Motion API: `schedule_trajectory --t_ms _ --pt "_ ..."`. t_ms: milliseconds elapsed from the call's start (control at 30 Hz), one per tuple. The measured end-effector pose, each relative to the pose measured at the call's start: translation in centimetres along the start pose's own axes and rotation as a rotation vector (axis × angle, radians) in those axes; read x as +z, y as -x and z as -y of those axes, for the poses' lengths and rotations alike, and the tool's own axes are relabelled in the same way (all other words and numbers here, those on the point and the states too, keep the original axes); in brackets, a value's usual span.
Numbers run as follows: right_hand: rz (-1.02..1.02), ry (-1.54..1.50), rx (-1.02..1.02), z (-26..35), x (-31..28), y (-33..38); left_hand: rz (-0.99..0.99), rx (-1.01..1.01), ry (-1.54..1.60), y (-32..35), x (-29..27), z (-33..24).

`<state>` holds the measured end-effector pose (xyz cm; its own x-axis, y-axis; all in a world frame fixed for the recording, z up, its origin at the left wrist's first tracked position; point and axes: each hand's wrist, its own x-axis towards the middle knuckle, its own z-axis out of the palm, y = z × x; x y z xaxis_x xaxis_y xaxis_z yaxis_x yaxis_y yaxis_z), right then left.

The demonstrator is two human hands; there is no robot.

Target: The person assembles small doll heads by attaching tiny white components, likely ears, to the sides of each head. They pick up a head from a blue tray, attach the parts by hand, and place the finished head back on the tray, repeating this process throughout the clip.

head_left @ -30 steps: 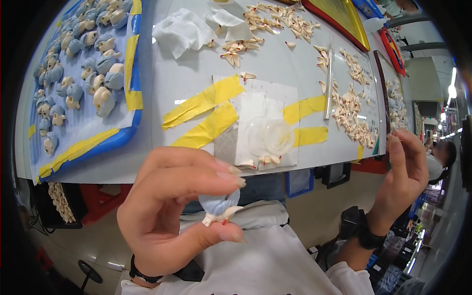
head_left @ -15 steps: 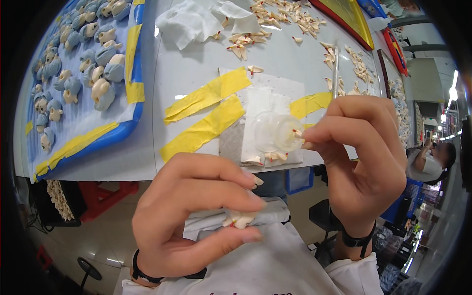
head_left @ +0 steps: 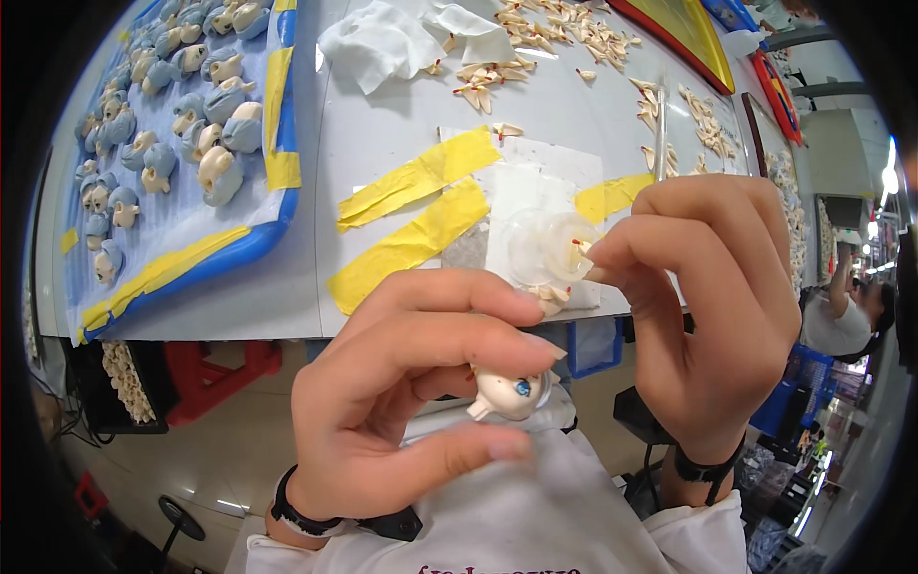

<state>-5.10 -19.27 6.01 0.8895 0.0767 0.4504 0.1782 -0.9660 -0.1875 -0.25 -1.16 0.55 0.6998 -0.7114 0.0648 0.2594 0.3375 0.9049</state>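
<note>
My left hand holds a small cream doll head with a painted blue eye, gripped among the bent fingers above my lap. My right hand pinches a tiny cream pointed piece with a red tip between thumb and forefinger. That piece is at the rim of a small clear round cup, which stands on a white paper pad near the table's front edge. Several more cream pieces lie just in front of the cup.
At the left, a blue-rimmed tray bears many doll heads with blue-grey hair. Yellow tape strips hold the pad. Farther back lie loose cream pieces and a crumpled white cloth. A person sits at the far right.
The doll head has turned in my left hand, so its blue eye now shows. My left hand has shifted slightly right and up; my right hand stays by the cup with its piece.
</note>
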Motion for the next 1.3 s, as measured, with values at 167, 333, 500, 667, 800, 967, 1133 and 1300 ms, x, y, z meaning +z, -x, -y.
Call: schedule_trajectory --t_ms 167,333,500,667,800,967,1133,1300 --pt "-0.155 -0.534 0.364 2.8 -0.7 0.1 -0.072 0.027 0.034 0.2 0.5 0.6" --pt "-0.072 -0.834 0.444 3.6 -0.5 2.8 -0.166 0.108 -0.031 0.3 1.3 0.7" --pt "-0.049 -0.643 0.361 4.0 0.2 3.5 -0.020 0.223 -0.208 0.4 0.3 1.0" --pt "0.269 -0.296 0.132 3.1 -2.6 1.0 -0.033 0.233 -0.336 1.0 0.4 0.3" --pt "0.457 -0.253 0.241 3.8 -3.3 0.2 -0.072 0.200 -0.334 1.2 0.7 0.3" --pt "0.324 -0.652 0.307 2.2 -2.5 1.9 -0.044 0.304 -0.526 0.7 0.5 0.3" --pt "0.288 -1.173 0.637 2.3 -2.3 3.2 0.047 0.618 -0.901 -1.1 1.9 0.2" --pt "0.074 -0.948 0.665 -1.3 -3.7 4.4 -0.106 0.732 -1.214 0.0 1.8 -1.4"
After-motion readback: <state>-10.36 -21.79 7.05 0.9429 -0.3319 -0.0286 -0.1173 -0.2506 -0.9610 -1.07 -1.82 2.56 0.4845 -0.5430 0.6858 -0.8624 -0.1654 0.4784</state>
